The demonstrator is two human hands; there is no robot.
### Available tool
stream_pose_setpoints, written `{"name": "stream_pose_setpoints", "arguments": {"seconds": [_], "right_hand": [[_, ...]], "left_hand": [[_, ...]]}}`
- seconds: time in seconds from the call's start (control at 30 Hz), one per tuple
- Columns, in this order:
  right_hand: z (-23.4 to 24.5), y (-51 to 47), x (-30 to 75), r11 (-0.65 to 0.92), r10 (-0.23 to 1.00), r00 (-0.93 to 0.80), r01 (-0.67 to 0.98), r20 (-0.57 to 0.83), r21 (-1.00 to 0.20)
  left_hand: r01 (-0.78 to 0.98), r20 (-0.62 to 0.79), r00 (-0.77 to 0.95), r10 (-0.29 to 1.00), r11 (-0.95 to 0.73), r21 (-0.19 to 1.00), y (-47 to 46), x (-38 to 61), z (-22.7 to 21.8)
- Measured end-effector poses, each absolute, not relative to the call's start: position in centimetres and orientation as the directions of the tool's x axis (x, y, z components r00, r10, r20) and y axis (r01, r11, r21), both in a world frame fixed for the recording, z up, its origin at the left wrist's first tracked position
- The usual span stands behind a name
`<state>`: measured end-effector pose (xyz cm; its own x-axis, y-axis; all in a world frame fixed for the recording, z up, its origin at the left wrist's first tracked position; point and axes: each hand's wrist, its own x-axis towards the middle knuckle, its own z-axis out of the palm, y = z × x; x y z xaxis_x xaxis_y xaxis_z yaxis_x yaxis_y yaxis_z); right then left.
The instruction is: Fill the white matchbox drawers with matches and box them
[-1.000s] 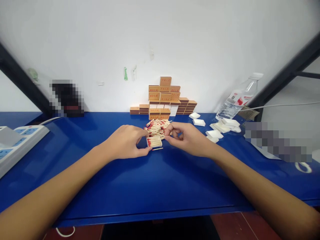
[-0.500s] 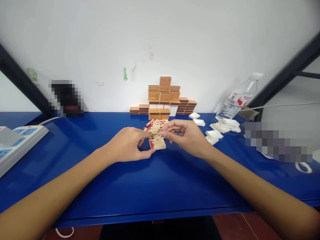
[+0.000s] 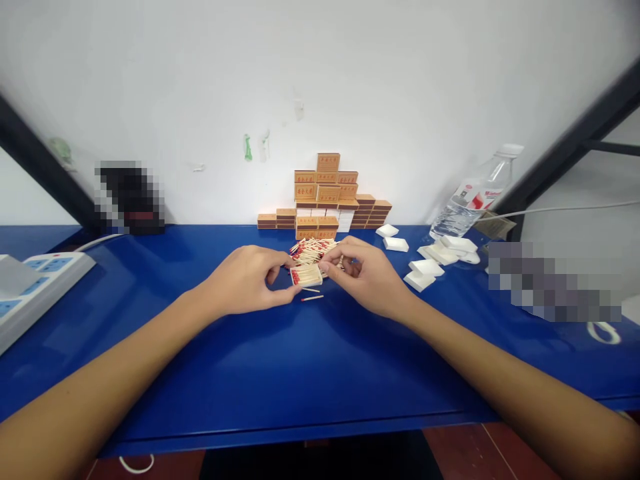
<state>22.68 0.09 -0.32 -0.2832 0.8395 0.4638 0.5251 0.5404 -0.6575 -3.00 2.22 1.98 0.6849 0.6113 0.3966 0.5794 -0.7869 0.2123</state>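
A small white matchbox tray (image 3: 316, 283), partly filled with red-tipped matches, is pinched at its left end by my left hand (image 3: 250, 280), with the thumb in front and the index finger behind. My right hand (image 3: 367, 272) is closed, its thumb and fingertips pressed together at the tray's right end. Right behind the tray lies a loose heap of matches (image 3: 313, 249). My right fingers hide part of this heap. Two matches lie on the blue table just in front of the tray, the nearer single match (image 3: 313, 298) with its red head to the left.
Stacked matchboxes (image 3: 328, 193) stand against the wall behind the heap. White empty trays (image 3: 440, 252) lie scattered to the right, near a leaning water bottle (image 3: 473, 193). A power strip (image 3: 45, 287) is at the left on the blue table (image 3: 310, 373).
The tray has shifted left and slightly up, away from me, with my left hand. Two matches now show on the table in front of it. My right hand has stayed close by.
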Motion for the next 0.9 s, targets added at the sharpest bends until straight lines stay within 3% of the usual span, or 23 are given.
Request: {"name": "stream_pose_setpoints", "arguments": {"seconds": [0.27, 0.53, 0.9], "right_hand": [[-1.2, 0.2, 22.6, 0.656, 0.742, -0.593, 0.549, 0.313, -0.517], [-0.8, -0.1, 22.6, 0.601, 0.774, -0.613, 0.631, 0.160, -0.491], [-0.2, -0.1, 23.8, 0.620, 0.728, -0.675, 0.576, 0.118, -0.533]], "left_hand": [[0.694, 0.411, 0.632, 0.657, -0.716, 0.078, 3.4, -4.3, 2.8], [0.682, 0.377, 0.656, 0.654, -0.727, 0.074, 3.2, -3.8, 2.3], [0.643, 0.329, 0.706, 0.627, -0.762, 0.071, 2.5, -3.1, 2.1]]}}
